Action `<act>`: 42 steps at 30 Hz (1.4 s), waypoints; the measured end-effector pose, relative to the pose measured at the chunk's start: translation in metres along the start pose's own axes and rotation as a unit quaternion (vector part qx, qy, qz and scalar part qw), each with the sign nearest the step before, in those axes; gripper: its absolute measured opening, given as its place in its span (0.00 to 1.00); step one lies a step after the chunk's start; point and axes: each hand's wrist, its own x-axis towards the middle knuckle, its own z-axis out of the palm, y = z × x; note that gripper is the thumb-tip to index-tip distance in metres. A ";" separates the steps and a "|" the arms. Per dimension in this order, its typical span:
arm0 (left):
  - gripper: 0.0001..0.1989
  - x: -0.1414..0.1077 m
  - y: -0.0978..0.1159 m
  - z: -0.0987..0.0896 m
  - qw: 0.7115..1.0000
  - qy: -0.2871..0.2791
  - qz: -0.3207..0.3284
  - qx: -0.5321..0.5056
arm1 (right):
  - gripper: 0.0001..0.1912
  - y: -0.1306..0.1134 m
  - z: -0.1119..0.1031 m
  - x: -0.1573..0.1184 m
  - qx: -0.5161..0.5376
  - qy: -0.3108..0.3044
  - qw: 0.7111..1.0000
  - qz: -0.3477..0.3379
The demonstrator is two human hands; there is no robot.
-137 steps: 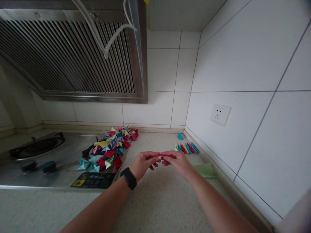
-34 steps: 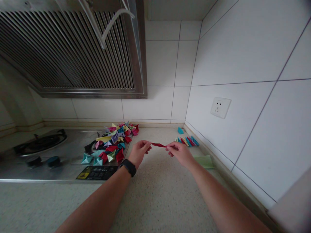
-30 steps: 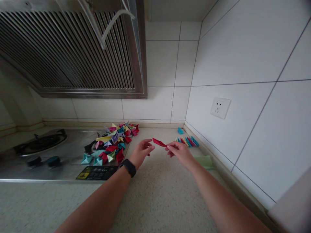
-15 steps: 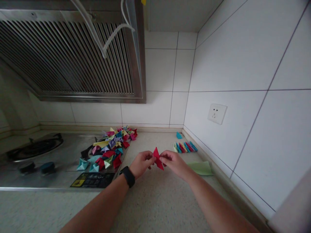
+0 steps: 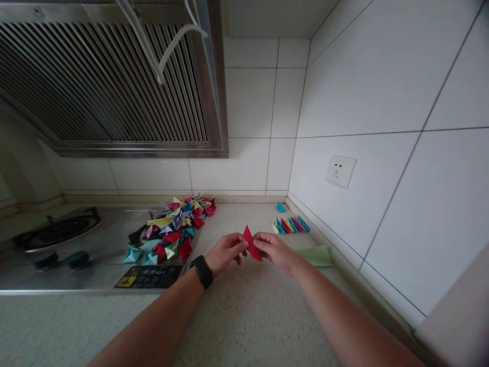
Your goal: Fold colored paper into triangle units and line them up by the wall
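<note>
A red folded paper piece (image 5: pixel 251 243), pointed at both ends, is held above the counter between my two hands. My left hand (image 5: pixel 226 253), with a black watch on the wrist, pinches its left edge between thumb and fingers. On the other side, my right hand (image 5: pixel 275 250) grips the right edge the same way. Just beyond my right hand stands a row of small folded paper pieces (image 5: pixel 291 225) in several colours. A light green paper sheet (image 5: pixel 315 256) lies to the right, partly behind my right forearm.
Many-coloured folded papers (image 5: pixel 173 229) are heaped at the edge of the gas stove (image 5: pixel 110 250). A single blue folded paper (image 5: pixel 281 207) lies near the back corner. Above the stove hangs a range hood (image 5: pixel 126 92). The tiled wall at right bears a socket (image 5: pixel 341 171).
The red paper has turned slightly in my fingers and leans more to the left at its top. Both hands keep their pinch. The whole view has shifted a little.
</note>
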 end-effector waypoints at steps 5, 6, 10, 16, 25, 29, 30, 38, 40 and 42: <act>0.17 0.002 -0.003 0.000 0.999 -0.013 -0.011 0.028 | 0.12 0.003 -0.002 0.003 -0.030 0.031 0.999 -0.013; 0.17 0.002 -0.005 0.000 0.999 -0.015 -0.010 0.035 | 0.12 0.004 -0.002 0.003 -0.028 0.028 0.999 -0.010; 0.16 0.003 -0.009 -0.003 0.999 -0.018 -0.006 0.042 | 0.12 0.004 0.000 0.002 -0.021 0.009 1.000 0.003; 0.16 0.003 -0.008 -0.004 0.999 -0.019 -0.010 0.030 | 0.13 0.008 -0.001 0.003 -0.039 0.005 0.999 -0.008; 0.18 0.003 -0.005 -0.002 0.997 0.016 -0.040 0.063 | 0.14 0.008 -0.003 0.006 -0.100 0.029 0.994 -0.027; 0.18 0.003 -0.003 -0.001 0.997 0.023 -0.031 0.073 | 0.15 0.005 -0.003 0.004 -0.129 0.025 0.991 -0.026; 0.19 0.003 -0.003 -0.001 0.996 0.024 -0.028 0.076 | 0.15 0.005 -0.003 0.004 -0.135 0.026 0.990 -0.023; 0.19 0.001 -0.002 -0.003 0.998 -0.006 -0.002 0.057 | 0.17 0.008 -0.004 0.004 -0.106 0.005 0.994 -0.001; 0.19 0.000 -0.001 -0.003 0.999 -0.011 0.004 0.048 | 0.18 0.008 -0.003 0.003 -0.093 -0.001 0.996 0.007; 0.19 -0.001 0.000 -0.003 0.999 -0.017 0.006 0.040 | 0.19 0.008 -0.002 0.003 -0.077 -0.007 0.997 0.011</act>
